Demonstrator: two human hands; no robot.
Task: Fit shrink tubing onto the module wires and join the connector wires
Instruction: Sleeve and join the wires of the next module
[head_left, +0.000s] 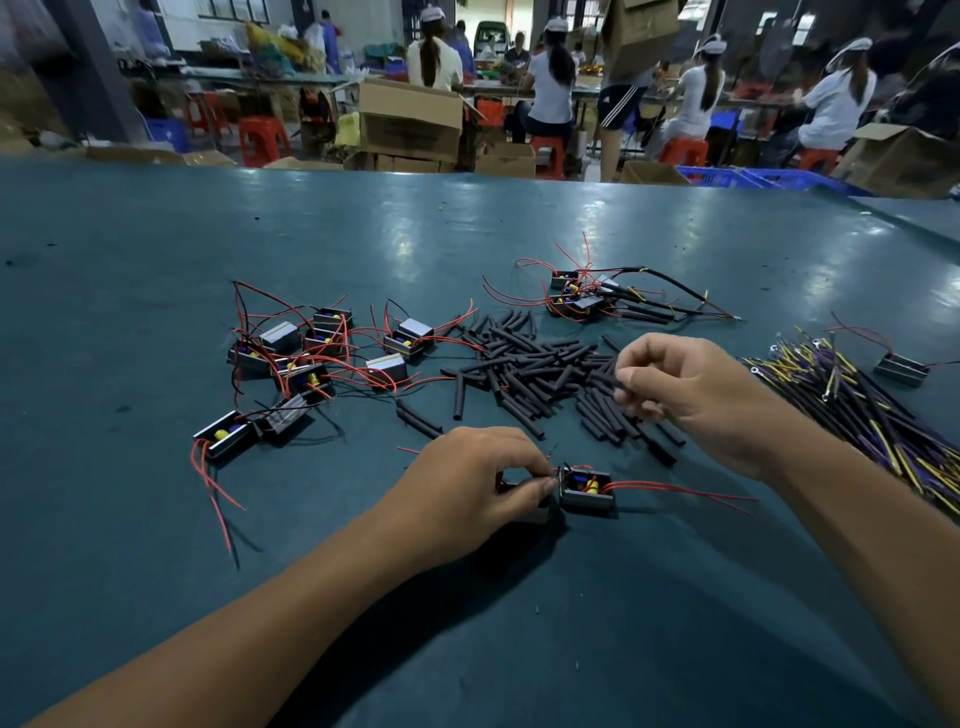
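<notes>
Shrink tubing pieces (540, 374), short and black, lie in a loose heap at the middle of the green table (156, 519). Right of the heap sits a sheaf of purple and yellow connector wires (862, 415); left of it, a scatter of small black modules (306, 364) trailing red leads. Behind the heap rests a smaller cluster of joined modules (582, 299). The right hand (696, 400) hovers at the heap's near edge, fingers curled, pinching 1 tube. The left hand (483, 483) pinches the thin wires at the left end of 1 module (586, 491) lying in front of the person, its 2 red leads running right.
</notes>
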